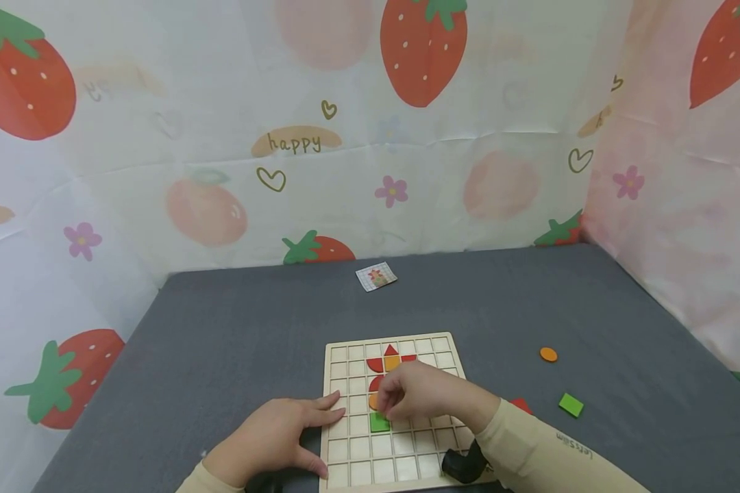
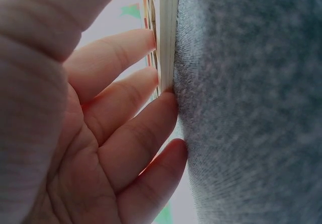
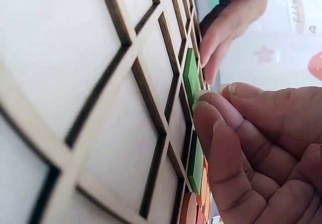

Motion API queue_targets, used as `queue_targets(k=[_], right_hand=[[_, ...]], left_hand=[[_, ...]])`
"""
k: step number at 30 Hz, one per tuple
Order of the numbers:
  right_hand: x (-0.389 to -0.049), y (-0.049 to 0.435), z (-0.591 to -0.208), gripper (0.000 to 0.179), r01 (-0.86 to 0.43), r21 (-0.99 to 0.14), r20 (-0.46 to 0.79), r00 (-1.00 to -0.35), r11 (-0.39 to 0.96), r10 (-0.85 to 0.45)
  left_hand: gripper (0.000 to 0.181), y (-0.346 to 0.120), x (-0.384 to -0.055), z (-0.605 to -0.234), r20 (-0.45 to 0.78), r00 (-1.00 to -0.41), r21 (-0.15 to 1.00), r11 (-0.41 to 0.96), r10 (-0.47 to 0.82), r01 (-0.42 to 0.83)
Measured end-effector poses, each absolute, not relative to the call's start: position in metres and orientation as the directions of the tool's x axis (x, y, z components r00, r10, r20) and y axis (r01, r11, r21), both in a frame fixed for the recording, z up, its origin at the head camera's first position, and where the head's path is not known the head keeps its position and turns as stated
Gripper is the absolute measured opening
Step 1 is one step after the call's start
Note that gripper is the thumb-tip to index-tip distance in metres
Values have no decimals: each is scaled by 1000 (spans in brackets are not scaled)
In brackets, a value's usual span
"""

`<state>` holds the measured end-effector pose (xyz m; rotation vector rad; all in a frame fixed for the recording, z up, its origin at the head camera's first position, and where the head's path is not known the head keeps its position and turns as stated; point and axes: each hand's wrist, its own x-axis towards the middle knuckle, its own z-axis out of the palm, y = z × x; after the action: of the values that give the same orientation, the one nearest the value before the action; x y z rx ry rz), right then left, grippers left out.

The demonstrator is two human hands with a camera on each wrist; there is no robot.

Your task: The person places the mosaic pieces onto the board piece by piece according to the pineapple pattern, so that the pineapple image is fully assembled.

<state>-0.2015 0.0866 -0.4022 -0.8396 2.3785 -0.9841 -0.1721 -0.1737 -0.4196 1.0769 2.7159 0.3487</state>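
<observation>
A wooden grid board (image 1: 358, 472) lies on the grey cloth. In its squares sit a red triangle (image 1: 391, 350), other red pieces (image 1: 375, 365), an orange square (image 1: 392, 363), a partly covered orange piece (image 1: 373, 401) and a green tile (image 1: 379, 422). My left hand (image 1: 284, 435) rests at the board's left edge, its fingers (image 2: 136, 133) extended against the side. Over the middle of the board, my right hand (image 1: 416, 390) has bent fingers; a fingertip touches a green tile (image 3: 190, 78) in the right wrist view. No piece shows between thumb and fingers. Another green tile (image 3: 196, 163) sits beside it.
Right of the board lie an orange disc (image 1: 548, 355), a green square (image 1: 571, 405) and a red piece (image 1: 521, 405) partly behind the right sleeve. A small picture card (image 1: 376, 276) lies at the back of the table. Printed curtains (image 1: 358, 205) stand behind it.
</observation>
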Motion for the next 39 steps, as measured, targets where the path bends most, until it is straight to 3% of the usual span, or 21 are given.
queue_targets(k=[20, 30, 39], right_hand=[[-204, 95, -399, 14, -370, -729, -136, -746, 576, -652], [-217, 149, -382, 6, -307, -760, -111, -807, 572, -581], [-225, 210, -373, 11, -243, -743, -94, -885, 623, -457]], left_hand=[[83, -174, -171, -419, -85, -713, 271, 705, 696, 655], [83, -173, -170, -417, -110, -718, 279, 715, 687, 641], [83, -173, -170, -418, -102, -722, 267, 719, 684, 642]])
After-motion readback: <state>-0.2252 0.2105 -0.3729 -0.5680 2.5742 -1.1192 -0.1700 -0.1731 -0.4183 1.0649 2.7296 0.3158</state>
